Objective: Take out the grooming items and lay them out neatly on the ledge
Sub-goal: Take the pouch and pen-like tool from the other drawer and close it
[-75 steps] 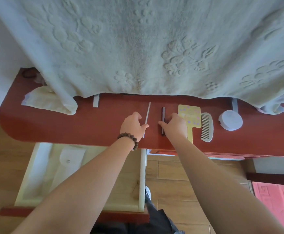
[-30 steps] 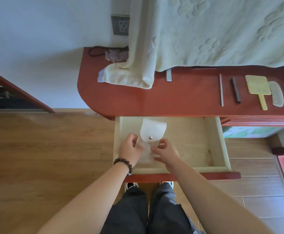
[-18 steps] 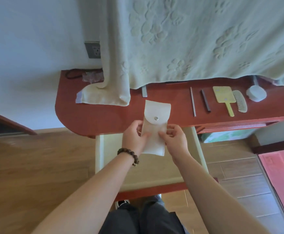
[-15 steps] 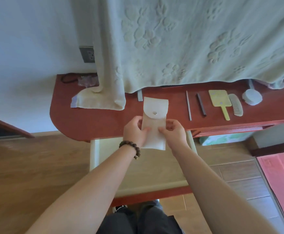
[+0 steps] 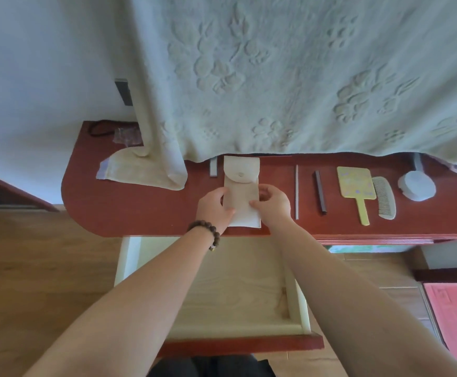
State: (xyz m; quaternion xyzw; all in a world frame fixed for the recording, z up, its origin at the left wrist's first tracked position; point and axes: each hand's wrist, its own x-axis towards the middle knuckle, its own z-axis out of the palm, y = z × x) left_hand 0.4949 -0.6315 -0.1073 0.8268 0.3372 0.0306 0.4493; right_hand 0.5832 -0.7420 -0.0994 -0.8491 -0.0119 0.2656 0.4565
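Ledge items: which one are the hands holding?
The white snap-flap pouch, pinched between left hand and right hand; the file, dark stick, mirror and comb lie untouched.

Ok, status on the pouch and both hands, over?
Left hand and right hand both pinch the snap pouch, flat on the ledge. Nail file close right, not touching. Drawer open.

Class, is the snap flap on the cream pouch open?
No: the pouch, held by the left hand and right hand, has its flap snapped shut.
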